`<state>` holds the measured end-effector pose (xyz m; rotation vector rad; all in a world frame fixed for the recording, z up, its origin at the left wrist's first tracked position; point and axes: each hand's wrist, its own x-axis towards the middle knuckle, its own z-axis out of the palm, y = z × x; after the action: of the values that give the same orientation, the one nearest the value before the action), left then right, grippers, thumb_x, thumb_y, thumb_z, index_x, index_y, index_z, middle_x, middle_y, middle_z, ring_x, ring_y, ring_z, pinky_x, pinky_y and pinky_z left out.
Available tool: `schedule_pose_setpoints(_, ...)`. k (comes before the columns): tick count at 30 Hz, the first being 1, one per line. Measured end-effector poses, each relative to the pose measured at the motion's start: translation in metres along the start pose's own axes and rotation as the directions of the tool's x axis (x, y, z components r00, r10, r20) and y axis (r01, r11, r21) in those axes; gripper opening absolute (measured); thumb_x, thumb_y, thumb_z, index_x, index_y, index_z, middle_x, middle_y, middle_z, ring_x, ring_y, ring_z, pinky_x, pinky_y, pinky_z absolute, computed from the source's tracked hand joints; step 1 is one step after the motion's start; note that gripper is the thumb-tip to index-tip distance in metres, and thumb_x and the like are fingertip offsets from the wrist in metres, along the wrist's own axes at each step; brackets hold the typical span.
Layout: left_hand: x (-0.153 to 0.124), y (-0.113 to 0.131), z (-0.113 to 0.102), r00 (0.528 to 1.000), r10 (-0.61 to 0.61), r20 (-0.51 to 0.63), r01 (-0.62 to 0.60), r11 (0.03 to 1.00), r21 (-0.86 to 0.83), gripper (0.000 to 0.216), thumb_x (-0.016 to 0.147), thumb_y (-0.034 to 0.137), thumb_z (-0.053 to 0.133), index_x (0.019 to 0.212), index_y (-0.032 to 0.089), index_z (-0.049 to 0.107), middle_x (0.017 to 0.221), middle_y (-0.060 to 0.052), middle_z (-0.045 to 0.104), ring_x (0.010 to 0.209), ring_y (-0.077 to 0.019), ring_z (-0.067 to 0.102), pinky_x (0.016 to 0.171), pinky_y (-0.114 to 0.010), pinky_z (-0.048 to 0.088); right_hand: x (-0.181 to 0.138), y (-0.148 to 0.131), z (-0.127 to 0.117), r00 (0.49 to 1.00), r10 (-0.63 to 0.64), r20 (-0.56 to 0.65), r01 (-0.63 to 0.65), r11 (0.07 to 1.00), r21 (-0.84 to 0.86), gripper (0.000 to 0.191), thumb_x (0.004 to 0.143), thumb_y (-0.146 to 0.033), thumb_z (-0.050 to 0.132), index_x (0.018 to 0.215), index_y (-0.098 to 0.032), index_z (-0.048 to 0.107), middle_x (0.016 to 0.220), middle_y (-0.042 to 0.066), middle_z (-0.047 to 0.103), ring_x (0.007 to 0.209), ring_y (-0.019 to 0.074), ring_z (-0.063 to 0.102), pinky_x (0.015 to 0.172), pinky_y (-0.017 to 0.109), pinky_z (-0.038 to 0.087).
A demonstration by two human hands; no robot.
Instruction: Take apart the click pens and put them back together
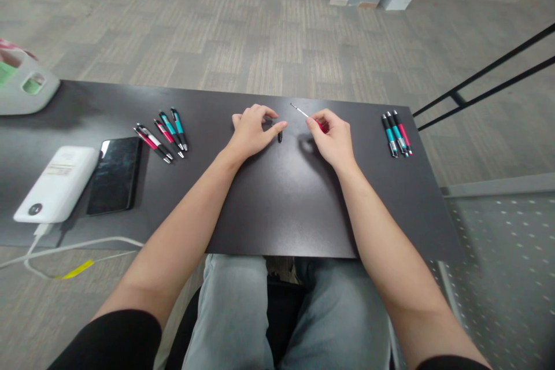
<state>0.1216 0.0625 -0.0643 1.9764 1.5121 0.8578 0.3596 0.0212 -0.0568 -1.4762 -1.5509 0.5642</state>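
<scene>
My left hand (255,133) is over the middle of the table, its fingers curled and closed around a black pen part (280,136). Only the dark end of that part shows below the thumb; the fingers hide most of it. To the right, my right hand (332,134) is closed in a pinch on a red pen part (322,126). A thin pale rod (300,110), which looks like a refill, sticks out of it toward the upper left. The two hands are apart.
On the dark table (277,202), several red, teal and white pens (161,137) lie left, beside a black phone (115,176) and a white power bank (58,182) with a cable (87,243). More pens (396,134) lie right. A white container (26,84) stands far left.
</scene>
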Motion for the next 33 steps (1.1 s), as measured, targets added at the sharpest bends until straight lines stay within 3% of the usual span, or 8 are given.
schedule_pose_setpoints(3,-0.002,0.001,-0.019,0.992,0.024,0.126,-0.036,0.995,0.092,0.025,0.099,0.037,0.094,0.12,0.029,0.082,0.135,-0.007,0.078,0.118,-0.0323,0.069,0.116,-0.052,0.037,0.0,0.0,0.001,1.0,0.005,-0.014,-0.005,1.0,0.001,0.021,0.103,-0.037,0.076,0.087,-0.026,0.068,0.076,-0.001,0.06,0.073,0.0205,0.053,0.077,0.036,0.046)
schedule_pose_setpoints(8,-0.002,0.0,-0.032,0.984,0.05,0.171,-0.081,0.98,0.181,0.006,0.101,0.033,0.089,0.106,0.03,0.088,0.132,-0.008,0.079,0.129,-0.0352,0.067,0.12,-0.058,0.035,0.0,-0.001,0.002,1.0,0.005,0.0,-0.005,1.0,-0.004,0.02,0.102,-0.034,0.078,0.087,-0.026,0.067,0.075,-0.002,0.058,0.073,0.0202,0.053,0.077,0.035,0.046)
schedule_pose_setpoints(16,0.005,-0.032,-0.061,0.962,0.011,0.272,-0.049,0.989,0.136,0.016,0.091,0.039,0.089,0.105,0.032,0.092,0.124,-0.007,0.082,0.118,-0.0356,0.071,0.119,-0.064,0.039,0.003,0.0,0.002,1.0,0.021,0.0,-0.021,1.0,-0.018,0.019,0.102,-0.031,0.079,0.087,-0.026,0.067,0.075,-0.002,0.056,0.073,0.0205,0.053,0.078,0.036,0.047)
schedule_pose_setpoints(19,0.002,-0.028,-0.059,0.965,0.015,0.262,-0.052,0.989,0.138,0.029,0.088,0.041,0.093,0.115,0.032,0.09,0.131,-0.007,0.08,0.119,-0.0356,0.07,0.12,-0.062,0.038,0.002,0.001,0.003,1.0,0.009,-0.009,-0.009,1.0,-0.016,0.02,0.102,-0.032,0.079,0.087,-0.026,0.068,0.076,-0.002,0.056,0.073,0.0205,0.054,0.078,0.036,0.047)
schedule_pose_setpoints(24,-0.004,-0.006,-0.033,0.964,0.102,0.246,-0.144,0.976,0.161,0.07,0.082,0.053,0.106,0.144,0.035,0.081,0.152,-0.01,0.069,0.138,-0.0399,0.06,0.123,-0.058,0.035,0.001,0.003,0.005,1.0,-0.014,0.012,0.014,1.0,-0.012,0.018,0.101,-0.032,0.078,0.087,-0.026,0.07,0.075,-0.001,0.058,0.072,0.0205,0.053,0.077,0.035,0.047)
schedule_pose_setpoints(28,-0.003,-0.004,-0.026,0.952,0.129,0.279,-0.175,0.973,0.147,0.052,0.089,0.054,0.102,0.135,0.036,0.086,0.151,-0.009,0.069,0.145,-0.0411,0.055,0.125,-0.058,0.032,0.001,0.004,0.006,0.999,-0.019,0.045,0.02,0.999,-0.03,0.016,0.102,-0.033,0.078,0.089,-0.026,0.071,0.077,0.0,0.061,0.073,0.021,0.055,0.078,0.036,0.049)
schedule_pose_setpoints(33,-0.001,-0.017,-0.046,0.949,0.097,0.301,-0.145,0.979,0.141,0.05,0.085,0.048,0.105,0.13,0.036,0.087,0.153,-0.007,0.069,0.148,-0.0408,0.055,0.128,-0.059,0.031,0.001,0.004,0.006,0.998,-0.013,0.054,0.015,0.999,-0.048,0.017,0.102,-0.033,0.078,0.089,-0.026,0.07,0.078,0.0,0.062,0.074,0.0215,0.056,0.079,0.036,0.049)
